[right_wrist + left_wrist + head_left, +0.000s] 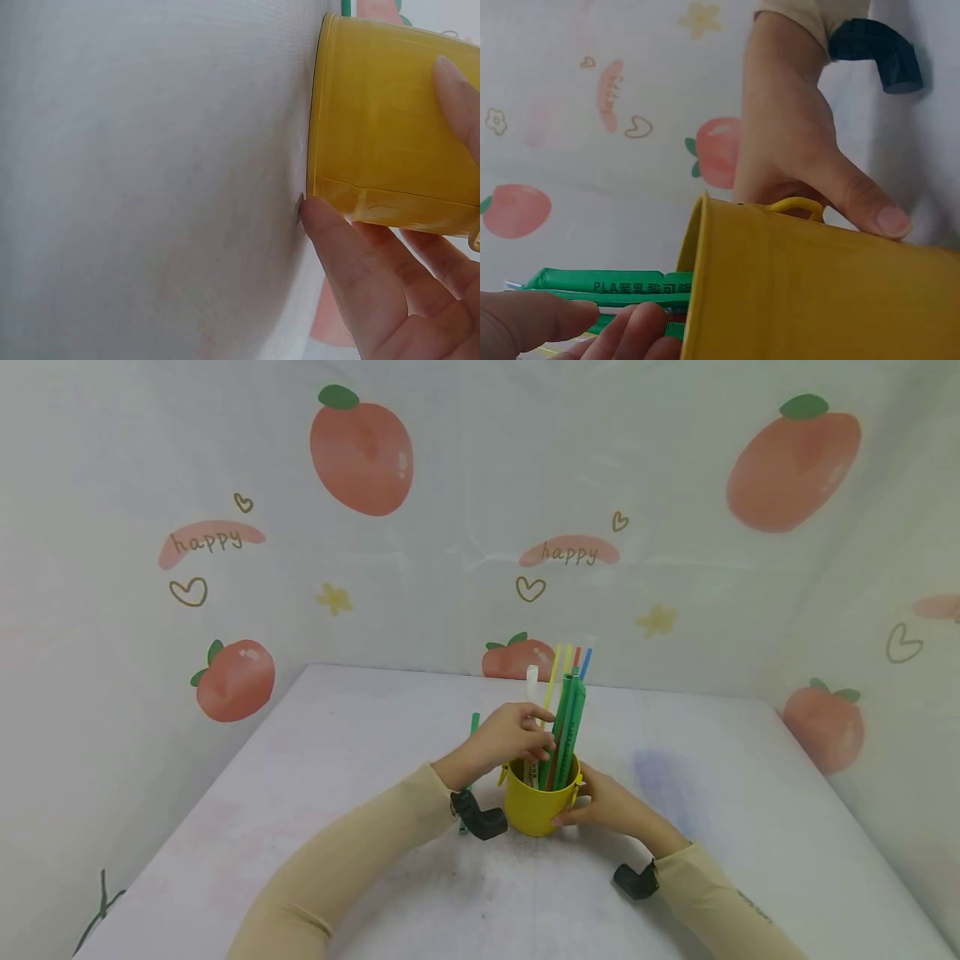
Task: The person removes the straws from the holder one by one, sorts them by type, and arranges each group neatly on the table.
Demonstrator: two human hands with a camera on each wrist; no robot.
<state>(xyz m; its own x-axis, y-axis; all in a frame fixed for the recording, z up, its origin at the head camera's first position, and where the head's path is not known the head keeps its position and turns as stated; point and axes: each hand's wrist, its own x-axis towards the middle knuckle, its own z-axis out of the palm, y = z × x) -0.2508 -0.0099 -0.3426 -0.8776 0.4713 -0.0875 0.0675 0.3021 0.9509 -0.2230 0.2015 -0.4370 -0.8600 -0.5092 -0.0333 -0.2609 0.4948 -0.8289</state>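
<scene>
Head view: yellow bucket (534, 814) stands upright on the table (360, 735), ahead of the person. Right hand (611, 803) grips it round its right side; thumb low on the near face, fingers passing behind. Right wrist view agrees: 1 digit lies at the base edge, next to the table surface. Left hand (517, 733) is over the mouth, fingers bent beside the green packets (573, 727), which stick up out of the bucket. Left wrist view shows its thumb and fingers close about them, but whether it pinches any, cannot tell. Also in the bucket: 1 white stick (532, 687) at the left, plus yellow, red and blue straws (587, 662) behind. Another green packet (475, 723) lies on the table, partly hidden by the left wrist. Risks, as judged: contents rise well above the rim and the green packets lean right, so a sideways knock by the left hand could tip the bucket if the right grip slackens. Packets stand tightly side by side; pulling or pushing 1 could drag its neighbours or crease a wrapper. The left wrist camera (483, 820) hangs near the table packet and could sweep it aside should the arm drop.
</scene>
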